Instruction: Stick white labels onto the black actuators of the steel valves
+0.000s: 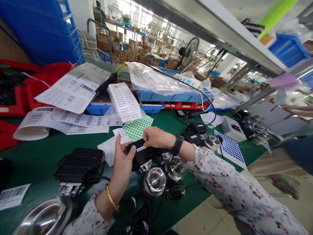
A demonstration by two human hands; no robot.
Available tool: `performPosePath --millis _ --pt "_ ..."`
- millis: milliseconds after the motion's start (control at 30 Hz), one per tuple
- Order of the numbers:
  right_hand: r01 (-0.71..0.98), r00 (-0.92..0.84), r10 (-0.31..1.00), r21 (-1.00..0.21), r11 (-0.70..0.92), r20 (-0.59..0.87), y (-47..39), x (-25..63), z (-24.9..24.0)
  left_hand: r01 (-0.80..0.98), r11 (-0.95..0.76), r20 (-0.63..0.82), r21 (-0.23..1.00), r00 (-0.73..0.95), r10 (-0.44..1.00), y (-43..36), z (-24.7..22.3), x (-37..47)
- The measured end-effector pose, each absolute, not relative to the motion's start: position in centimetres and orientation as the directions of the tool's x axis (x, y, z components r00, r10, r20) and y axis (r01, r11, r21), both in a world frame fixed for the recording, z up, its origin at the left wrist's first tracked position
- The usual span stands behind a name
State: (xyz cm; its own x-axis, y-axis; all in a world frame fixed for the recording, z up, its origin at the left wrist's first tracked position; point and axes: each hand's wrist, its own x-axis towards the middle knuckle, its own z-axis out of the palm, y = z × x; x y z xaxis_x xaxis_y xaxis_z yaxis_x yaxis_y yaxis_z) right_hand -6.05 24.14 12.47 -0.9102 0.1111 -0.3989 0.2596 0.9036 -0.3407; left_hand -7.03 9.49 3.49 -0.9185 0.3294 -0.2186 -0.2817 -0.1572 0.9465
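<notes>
My left hand (pixel 123 160) grips the left side of a black device box (pixel 143 156), thumb on its top and index finger pointing up. On the box is a small white printed label (pixel 141 148). My right hand (pixel 155 137) is closed, its fingertips pressed down at the label's right end; whatever they pinch is hidden. A steel hex fitting (pixel 154 181) is at the near end of the box, with a second round fitting (pixel 175 168) to its right. Another black device box (pixel 79 163) lies to the left of my left hand.
Green-dot stickers (pixel 138 126) and a label stack (pixel 124 101) lie beyond my hands. Blue-dot stickers (pixel 230 148) and more labelled black boxes (pixel 192 137) are on the right. Coiled black cable (pixel 140 212) sits in front. Red bins (pixel 49 78) stand left; a shelf (pixel 220 29) hangs overhead.
</notes>
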Motion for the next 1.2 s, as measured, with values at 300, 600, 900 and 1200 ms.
performPosePath --millis 300,600,900,1200 --pt "0.264 -0.896 0.102 -0.334 0.905 -0.433 24.4 -6.3 12.8 -0.253 -0.096 -0.208 0.963 -0.92 0.333 9.8 3.4 -7.2" --pt "0.265 -0.908 0.126 -0.316 0.911 -0.399 24.2 -6.0 12.4 -0.179 -0.023 -0.162 0.984 -0.931 0.327 9.9 3.3 -7.3" --pt "0.385 -0.922 0.317 -0.433 0.815 -0.223 26.6 -4.2 10.5 -0.143 -0.01 -0.132 0.99 -0.935 0.329 9.8 3.0 -7.4" --pt "0.35 -0.921 0.383 -0.582 0.733 -0.072 26.1 -3.2 9.3 0.091 -0.015 0.091 0.996 -0.96 0.266 8.5 5.5 -6.1"
